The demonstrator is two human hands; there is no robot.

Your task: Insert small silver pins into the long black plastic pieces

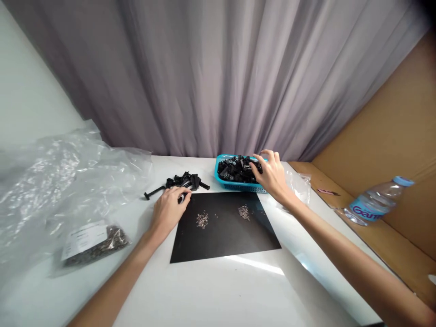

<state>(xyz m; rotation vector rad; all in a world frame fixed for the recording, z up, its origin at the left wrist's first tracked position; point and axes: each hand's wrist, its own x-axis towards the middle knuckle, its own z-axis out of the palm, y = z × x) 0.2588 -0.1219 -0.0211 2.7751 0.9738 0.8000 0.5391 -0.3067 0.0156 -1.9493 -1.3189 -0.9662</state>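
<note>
My left hand (pixel 171 205) is at the far left corner of a black sheet (pixel 225 240), thumb and fingers closed around a small black plastic part (pixel 180 199), most of it hidden. Just beyond it lies a loose pile of black plastic parts (pixel 190 180), some long with a wider end. Over the right side of a blue basket (pixel 235 185) hangs my right hand (pixel 271 173), thumb and fingers apart, with nothing visible between them. Black plastic pieces (pixel 235 168) fill that basket. Two little heaps of tiny metallic pieces, a left heap (pixel 202 220) and a right heap (pixel 244 212), rest on the sheet.
Crumpled clear plastic (pixel 78 168) covers the table's left side, with a labelled bag of small brown-grey pieces (pixel 98 243) in front. Another clear bag (pixel 300 186) lies right of the basket. A water bottle (pixel 376 202) and a pink-and-black tool (pixel 327 192) are on cardboard at right.
</note>
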